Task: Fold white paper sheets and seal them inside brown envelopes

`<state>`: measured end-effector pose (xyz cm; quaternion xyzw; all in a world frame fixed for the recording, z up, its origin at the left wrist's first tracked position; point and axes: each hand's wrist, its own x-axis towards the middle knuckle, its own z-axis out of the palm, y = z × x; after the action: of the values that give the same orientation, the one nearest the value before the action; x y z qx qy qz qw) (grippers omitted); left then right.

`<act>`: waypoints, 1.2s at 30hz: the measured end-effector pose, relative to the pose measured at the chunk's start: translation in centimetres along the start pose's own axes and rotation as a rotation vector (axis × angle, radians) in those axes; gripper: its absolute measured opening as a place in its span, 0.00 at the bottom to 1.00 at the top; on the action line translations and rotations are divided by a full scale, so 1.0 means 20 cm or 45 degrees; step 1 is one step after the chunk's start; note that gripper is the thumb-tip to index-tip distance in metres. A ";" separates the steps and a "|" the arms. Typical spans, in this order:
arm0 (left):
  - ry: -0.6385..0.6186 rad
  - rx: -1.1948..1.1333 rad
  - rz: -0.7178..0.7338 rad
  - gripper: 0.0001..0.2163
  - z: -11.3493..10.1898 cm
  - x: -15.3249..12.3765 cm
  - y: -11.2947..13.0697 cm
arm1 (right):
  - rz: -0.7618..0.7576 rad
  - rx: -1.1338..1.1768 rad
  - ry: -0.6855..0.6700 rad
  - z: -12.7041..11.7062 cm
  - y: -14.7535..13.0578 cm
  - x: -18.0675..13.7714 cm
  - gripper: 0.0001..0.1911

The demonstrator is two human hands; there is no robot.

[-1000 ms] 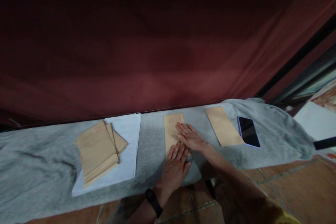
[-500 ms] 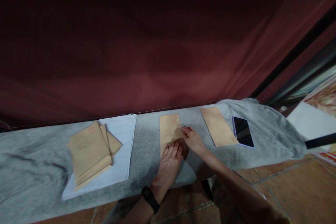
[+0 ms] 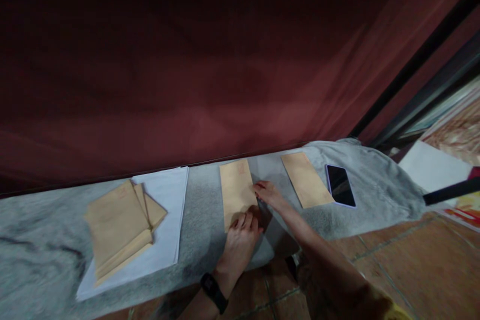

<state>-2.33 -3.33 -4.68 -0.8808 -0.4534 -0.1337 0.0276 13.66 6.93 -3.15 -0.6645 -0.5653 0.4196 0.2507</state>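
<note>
A brown paper envelope [image 3: 236, 187] with faint red print near its far right corner lies in front of me on a grey cloth. My left hand [image 3: 243, 237], with a black band on the wrist, bends its fingers over the near end of this envelope and hides that end. At the right edge, my right hand [image 3: 269, 194] has its thumb and fingers pinched together on the paper. A second brown envelope [image 3: 305, 180] lies flat to the right of my right hand.
On the left, several brown envelopes [image 3: 116, 220] lie fanned on a stack of white paper [image 3: 174, 210]. A phone with a purple edge [image 3: 340, 186] touches the right envelope's corner. The grey cloth [image 3: 202, 210] covers a narrow surface against a dark red curtain [image 3: 210, 85].
The view has shifted slightly, so the things sit a little further left. My left fingers are more bent at the envelope's near end; my right hand stays at its right edge.
</note>
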 end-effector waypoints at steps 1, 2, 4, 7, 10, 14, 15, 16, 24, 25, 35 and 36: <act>0.038 0.002 -0.022 0.08 0.00 0.00 0.00 | -0.014 0.039 -0.019 0.00 -0.01 -0.01 0.13; 0.074 0.004 -0.043 0.09 0.00 0.00 0.00 | -0.029 0.077 -0.036 0.00 -0.02 -0.02 0.12; 0.135 0.003 -0.081 0.12 -0.01 0.01 0.00 | -0.057 0.154 -0.054 0.01 -0.05 -0.03 0.12; 0.180 0.017 -0.169 0.13 -0.03 0.02 -0.01 | -0.092 0.238 -0.041 0.02 -0.08 -0.03 0.13; 0.217 0.001 -0.237 0.13 -0.07 0.05 -0.02 | -0.159 0.385 -0.006 0.02 -0.11 -0.03 0.13; 0.340 -0.215 -0.319 0.12 -0.15 0.07 -0.08 | -0.213 0.652 -0.079 0.02 -0.13 -0.04 0.15; 0.383 -0.320 -0.374 0.11 -0.18 0.07 -0.10 | -0.204 0.686 -0.104 0.01 -0.13 -0.04 0.14; 0.441 -0.437 -0.443 0.10 -0.20 0.07 -0.13 | -0.192 0.704 -0.114 0.01 -0.13 -0.04 0.14; 0.869 -1.624 -1.123 0.18 -0.24 0.13 -0.24 | 0.033 0.730 -0.269 -0.03 -0.04 -0.05 0.09; 0.852 -1.745 -1.155 0.18 -0.21 0.14 -0.24 | 0.059 0.737 -0.358 -0.03 -0.02 -0.06 0.10; 0.619 -2.270 -1.327 0.17 -0.05 0.14 -0.23 | 0.092 1.287 -0.444 0.03 0.02 -0.30 0.28; 0.567 -2.292 -1.304 0.18 -0.05 0.14 -0.21 | 0.086 1.266 -0.369 0.04 0.02 -0.31 0.29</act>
<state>-4.32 1.19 -3.23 -0.2362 -0.4890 -0.5744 -0.6125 13.05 0.72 -2.19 -0.4179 -0.3049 0.7332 0.4414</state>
